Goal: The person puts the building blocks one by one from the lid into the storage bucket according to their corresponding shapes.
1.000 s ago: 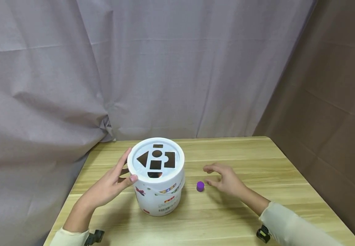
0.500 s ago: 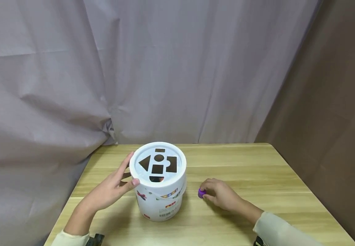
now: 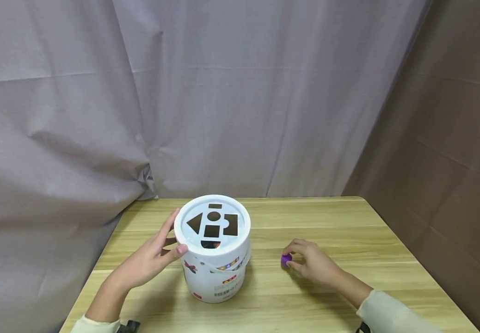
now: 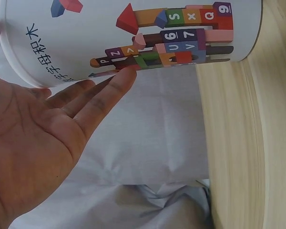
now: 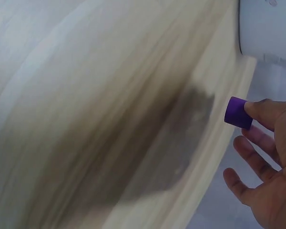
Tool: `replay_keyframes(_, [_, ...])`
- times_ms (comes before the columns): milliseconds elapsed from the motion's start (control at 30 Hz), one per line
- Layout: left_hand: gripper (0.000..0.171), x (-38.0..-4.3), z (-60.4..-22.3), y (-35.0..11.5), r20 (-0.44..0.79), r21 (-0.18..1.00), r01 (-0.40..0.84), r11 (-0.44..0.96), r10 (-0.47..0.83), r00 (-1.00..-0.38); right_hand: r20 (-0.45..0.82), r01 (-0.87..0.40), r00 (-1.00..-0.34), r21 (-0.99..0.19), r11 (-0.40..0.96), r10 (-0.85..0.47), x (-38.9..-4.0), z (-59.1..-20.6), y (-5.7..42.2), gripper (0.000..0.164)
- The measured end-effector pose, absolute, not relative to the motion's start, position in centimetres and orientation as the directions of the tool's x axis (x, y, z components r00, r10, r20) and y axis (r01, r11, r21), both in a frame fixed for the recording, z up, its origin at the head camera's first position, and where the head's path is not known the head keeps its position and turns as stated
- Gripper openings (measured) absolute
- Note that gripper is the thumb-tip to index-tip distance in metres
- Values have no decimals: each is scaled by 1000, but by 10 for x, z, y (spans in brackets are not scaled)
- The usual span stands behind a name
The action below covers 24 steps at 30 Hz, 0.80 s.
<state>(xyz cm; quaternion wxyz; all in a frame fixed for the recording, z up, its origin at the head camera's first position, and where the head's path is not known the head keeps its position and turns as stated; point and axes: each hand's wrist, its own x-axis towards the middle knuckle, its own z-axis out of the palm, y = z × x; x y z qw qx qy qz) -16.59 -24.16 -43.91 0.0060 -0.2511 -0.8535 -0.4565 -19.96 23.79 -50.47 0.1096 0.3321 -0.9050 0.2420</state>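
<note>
A white lidded block bucket [image 3: 217, 277] stands upright on the table, printed with letter blocks; its lid [image 3: 194, 210] has several shaped cut-outs. My left hand [image 3: 142, 263] rests against the bucket's left side, thumb at the lid's rim and fairly straight fingers along the wall, as the left wrist view shows the palm and fingers [image 4: 102, 102]. Right of the bucket, my right hand [image 3: 316, 263] pinches a small purple cylinder block [image 5: 237, 113] between thumb and fingertips. The other fingers [image 5: 250, 155] of that hand are spread and loosely bent.
The wooden table [image 3: 348, 231] carries the bucket near its middle left. Behind it hangs a grey curtain [image 3: 240, 115], and brown cloth [image 3: 452, 162] closes the right side. A shadow [image 5: 171, 152] of the hand falls on the wood.
My right hand came to the purple block, took it between thumb and fingers, and has moved it a little to the right. My left hand stays at the bucket.
</note>
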Motion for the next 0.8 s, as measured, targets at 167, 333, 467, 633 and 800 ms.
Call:
replay_keyframes(167, [93,-166,-439,-243,243,774,437,458,422,-873,462,-682,-717,-307,664,-523,-201,-489,248,27])
replay_keyframes(333, [93,-166,-438,-244,251,775,442,451,422,-871,516,-673,-705,-274,687,-486,-199,-464,250,29])
replay_keyframes(467, [93,-167,-438,-244,253,783,443,437,426,-869,560,-700,-673,-272,660,-483,-197,-444,245,32])
replay_keyframes(633, [92,-167,-438,-243,252,785,442,435,428,-868,619,-724,-630,-249,644,-468,-197,-424,236,43])
replay_keyframes(800, [92,-167,-438,-243,249,786,442,432,434,-866,614,-712,-652,-292,639,-445,-198,-404,223,52])
